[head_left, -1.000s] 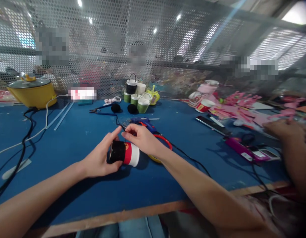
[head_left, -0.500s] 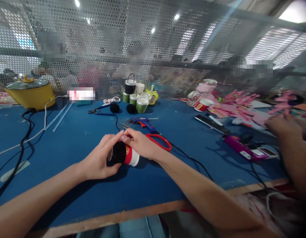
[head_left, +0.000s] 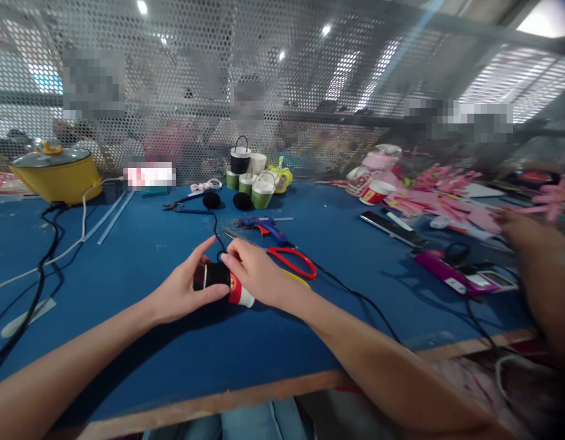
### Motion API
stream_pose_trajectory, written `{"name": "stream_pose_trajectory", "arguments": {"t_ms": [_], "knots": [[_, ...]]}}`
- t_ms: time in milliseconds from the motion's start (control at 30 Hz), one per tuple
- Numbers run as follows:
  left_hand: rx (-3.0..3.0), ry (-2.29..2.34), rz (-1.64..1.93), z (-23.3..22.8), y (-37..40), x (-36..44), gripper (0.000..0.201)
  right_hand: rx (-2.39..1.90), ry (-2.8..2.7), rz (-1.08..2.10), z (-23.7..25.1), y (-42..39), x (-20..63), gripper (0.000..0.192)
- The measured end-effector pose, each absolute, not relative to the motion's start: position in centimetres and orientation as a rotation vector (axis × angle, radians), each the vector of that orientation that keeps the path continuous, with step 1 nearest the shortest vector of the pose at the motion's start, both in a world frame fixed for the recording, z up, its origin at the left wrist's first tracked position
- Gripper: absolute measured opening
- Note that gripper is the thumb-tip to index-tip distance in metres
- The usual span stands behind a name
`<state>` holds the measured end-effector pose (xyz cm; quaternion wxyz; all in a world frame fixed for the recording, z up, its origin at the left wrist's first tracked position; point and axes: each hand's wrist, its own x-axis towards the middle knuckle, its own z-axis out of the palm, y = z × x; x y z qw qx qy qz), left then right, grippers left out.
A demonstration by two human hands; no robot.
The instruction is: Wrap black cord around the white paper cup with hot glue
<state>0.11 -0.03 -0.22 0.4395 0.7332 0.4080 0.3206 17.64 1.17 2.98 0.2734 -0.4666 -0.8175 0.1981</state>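
Observation:
A paper cup (head_left: 236,288), red and white with a black wrapping around one end, lies tilted on its side just above the table. My left hand (head_left: 184,290) grips its black end, thumb along the near side and index finger raised. With fingers closed in a pinch, my right hand (head_left: 260,272) holds a black cord (head_left: 215,227) at the top of the cup; the fingertips partly cover it. That cord leads back toward two black balls (head_left: 212,200) near blue-handled pliers (head_left: 188,203). Beyond my right hand lie red-handled scissors (head_left: 294,261) and a blue glue gun (head_left: 266,227).
Small green, white and black cups (head_left: 262,194) stand at the back. A yellow electric pot (head_left: 57,177) with cables is on the left. To the right lie a phone (head_left: 392,229), a purple box (head_left: 451,275) and pink pieces (head_left: 429,205), beside another person's hand (head_left: 532,238).
My left hand's index finger has lifted off the cup, and its thumb now lies across the black wrapping. The cord shows a loop by my right fingers. The other person's hand shifted right.

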Motion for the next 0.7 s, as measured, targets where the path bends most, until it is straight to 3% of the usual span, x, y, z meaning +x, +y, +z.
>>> {"name": "stream_pose_trajectory", "arguments": {"t_ms": [233,700], "knots": [[1.758,0.966,0.825,-0.03,-0.15,0.4,0.076,-1.177,-2.234,0.458,2.9,0.78,17.51,0.016],[1.862,0.991,0.88,0.12,-0.21,0.45,0.078,-1.234,-2.198,0.615,3.16,1.11,17.73,0.017]]}}
